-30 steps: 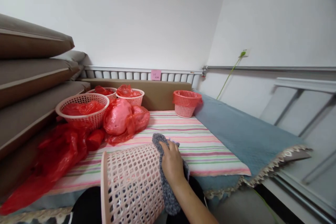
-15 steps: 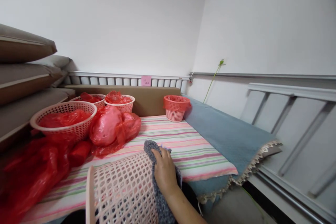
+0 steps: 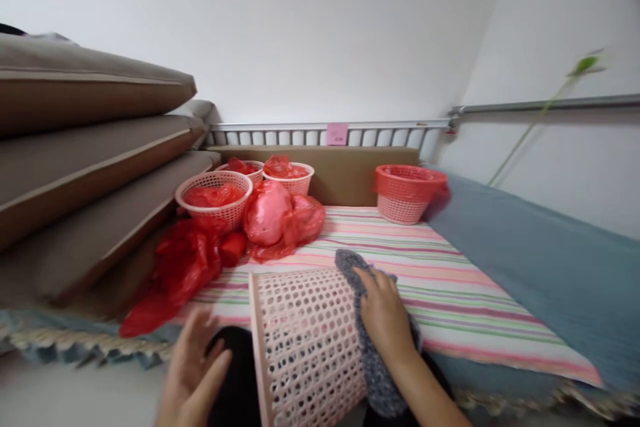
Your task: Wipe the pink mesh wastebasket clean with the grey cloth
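A pink perforated plastic basket [image 3: 310,347] lies on its side in front of me, its rim toward the left. My right hand [image 3: 385,313] presses a grey fuzzy cloth [image 3: 375,373] against the basket's base, fingers closed over the cloth. To the left of the rim, my left hand [image 3: 193,373] is raised with its fingers apart and slightly blurred. It holds nothing and does not touch the basket. Black-clad knees show under the basket.
Pink baskets with red bags [image 3: 215,197] stand at the back left, beside stacked cushions [image 3: 100,147]. A red bag with a pink item [image 3: 270,213] lies near them. Another basket [image 3: 403,207] with a red bag over its rim stands back right on a striped cloth [image 3: 450,293].
My view has turned left, so the scene sits farther right. My left hand has come into view at the lower left. The right hand stays on the cloth and basket.
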Demonstrator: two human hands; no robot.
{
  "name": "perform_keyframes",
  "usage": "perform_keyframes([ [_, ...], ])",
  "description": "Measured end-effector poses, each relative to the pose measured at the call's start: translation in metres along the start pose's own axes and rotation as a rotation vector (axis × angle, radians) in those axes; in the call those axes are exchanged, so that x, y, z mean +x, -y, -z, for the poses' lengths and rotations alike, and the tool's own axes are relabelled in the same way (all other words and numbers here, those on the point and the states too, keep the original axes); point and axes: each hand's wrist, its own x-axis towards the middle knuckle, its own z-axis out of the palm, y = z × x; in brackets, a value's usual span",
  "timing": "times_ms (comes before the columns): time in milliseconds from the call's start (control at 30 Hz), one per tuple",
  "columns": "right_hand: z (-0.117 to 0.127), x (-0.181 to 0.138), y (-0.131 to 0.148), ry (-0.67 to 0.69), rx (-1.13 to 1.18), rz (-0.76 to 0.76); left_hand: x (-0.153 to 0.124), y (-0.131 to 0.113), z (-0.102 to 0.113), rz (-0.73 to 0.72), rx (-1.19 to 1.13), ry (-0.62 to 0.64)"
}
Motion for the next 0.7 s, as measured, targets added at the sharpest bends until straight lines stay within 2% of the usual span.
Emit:
perform_keyframes([
  [33, -0.001, 0.001, 0.0, -0.003, 0.003, 0.007, 0.0, 0.003, -0.005, 0.097, -0.038, 0.019],
  [100, -0.003, 0.005, 0.004, -0.002, 0.019, 0.022, -0.001, 0.015, -0.017, 0.264, -0.156, 0.184],
  [167, -0.003, 0.007, 0.018, 0.011, 0.059, 0.048, -0.003, 0.03, -0.029, 0.35, -0.21, 0.328],
  [200, -0.002, 0.007, 0.029, 0.026, 0.091, 0.067, -0.005, 0.037, -0.034, 0.371, -0.208, 0.347],
  [367, 0.011, 0.002, 0.116, 0.149, 0.341, 0.183, -0.014, 0.052, -0.042, 0.435, -0.233, 0.255],
  [467, 0.027, -0.002, 0.164, 0.176, 0.47, 0.277, -0.018, 0.048, -0.037, 0.376, -0.302, 0.21],
  [567, 0.041, -0.001, 0.182, 0.149, 0.529, 0.363, -0.017, 0.046, -0.031, 0.283, -0.247, 0.14],
  [700, 0.038, -0.006, 0.173, 0.123, 0.484, 0.347, -0.01, 0.06, -0.031, 0.266, -0.118, 0.183],
])
